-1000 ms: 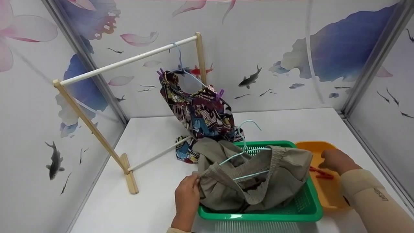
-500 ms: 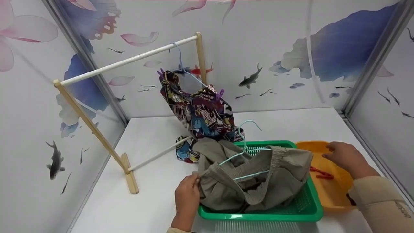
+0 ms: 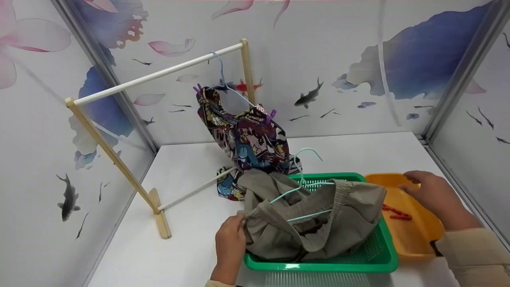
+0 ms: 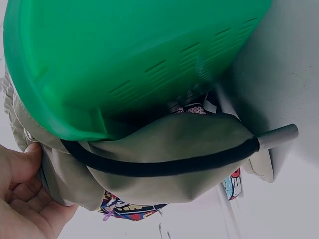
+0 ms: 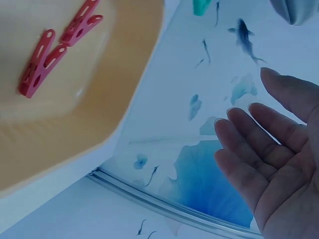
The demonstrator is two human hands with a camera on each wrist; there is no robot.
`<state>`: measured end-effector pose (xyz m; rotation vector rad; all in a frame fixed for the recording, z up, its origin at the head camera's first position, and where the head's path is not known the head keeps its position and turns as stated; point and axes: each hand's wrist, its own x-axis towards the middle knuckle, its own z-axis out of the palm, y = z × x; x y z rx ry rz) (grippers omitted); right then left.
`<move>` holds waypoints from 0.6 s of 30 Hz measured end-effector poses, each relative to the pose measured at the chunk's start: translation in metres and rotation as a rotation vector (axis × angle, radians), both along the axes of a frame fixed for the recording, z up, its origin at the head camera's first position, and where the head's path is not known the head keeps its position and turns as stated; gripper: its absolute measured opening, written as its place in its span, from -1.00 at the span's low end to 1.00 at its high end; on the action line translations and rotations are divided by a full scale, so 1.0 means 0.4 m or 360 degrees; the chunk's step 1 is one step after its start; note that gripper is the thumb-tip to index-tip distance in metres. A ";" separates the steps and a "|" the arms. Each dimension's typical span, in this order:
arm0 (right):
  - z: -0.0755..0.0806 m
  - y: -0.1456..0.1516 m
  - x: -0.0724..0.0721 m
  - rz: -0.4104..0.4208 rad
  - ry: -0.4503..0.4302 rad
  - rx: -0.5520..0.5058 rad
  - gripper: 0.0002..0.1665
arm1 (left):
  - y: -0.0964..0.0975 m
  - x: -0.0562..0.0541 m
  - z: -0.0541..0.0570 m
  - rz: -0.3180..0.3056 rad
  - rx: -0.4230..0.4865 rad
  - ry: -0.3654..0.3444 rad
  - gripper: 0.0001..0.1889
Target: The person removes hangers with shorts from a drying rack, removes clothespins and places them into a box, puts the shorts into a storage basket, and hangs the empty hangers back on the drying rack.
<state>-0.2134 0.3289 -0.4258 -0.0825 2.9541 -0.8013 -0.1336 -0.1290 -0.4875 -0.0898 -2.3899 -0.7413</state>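
Khaki pants (image 3: 271, 235) with a gathered elastic waistband lie heaped in the green basket (image 3: 322, 268). A mint-green hanger (image 3: 299, 171) runs inside the waistband, its hook pointing up. At the near left corner of the waistband, my left hand (image 3: 230, 245) pinches the fabric between thumb and fingers. A dark cord (image 4: 164, 168) with a grey end crosses the pants in the left wrist view. My right hand (image 3: 440, 197) is over the right side of the orange tray (image 3: 418, 249), fingers spread and holding nothing. Red clothespins (image 5: 37, 64) lie in that tray.
A wooden rack (image 3: 107, 155) with a white top rail (image 3: 159, 74) stands on the left. From it hangs a patterned garment (image 3: 255, 139) on a blue hanger (image 3: 222, 71), held by purple clothespins (image 3: 271, 116). Printed wall panels (image 3: 342, 48) enclose the white table (image 3: 191, 247).
My right hand has moved right and slightly away from the clothespins, its fingers opening out. The left hand keeps its grip on the pants, which stay in place.
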 end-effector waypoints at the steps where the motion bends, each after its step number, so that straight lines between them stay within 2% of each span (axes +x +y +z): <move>1: 0.002 -0.003 0.005 -0.0001 0.0018 -0.0004 -0.30 | 0.000 0.000 -0.001 -0.0001 -0.0002 0.0003 -0.85; 9: 0.012 -0.025 0.041 -0.0054 0.0101 -0.0041 -0.24 | -0.003 0.000 -0.002 -0.0022 -0.0002 0.0018 -0.85; 18: 0.011 -0.054 0.081 -0.0061 0.0282 -0.0014 -0.26 | -0.004 -0.001 0.001 -0.0035 -0.0013 0.0030 -0.86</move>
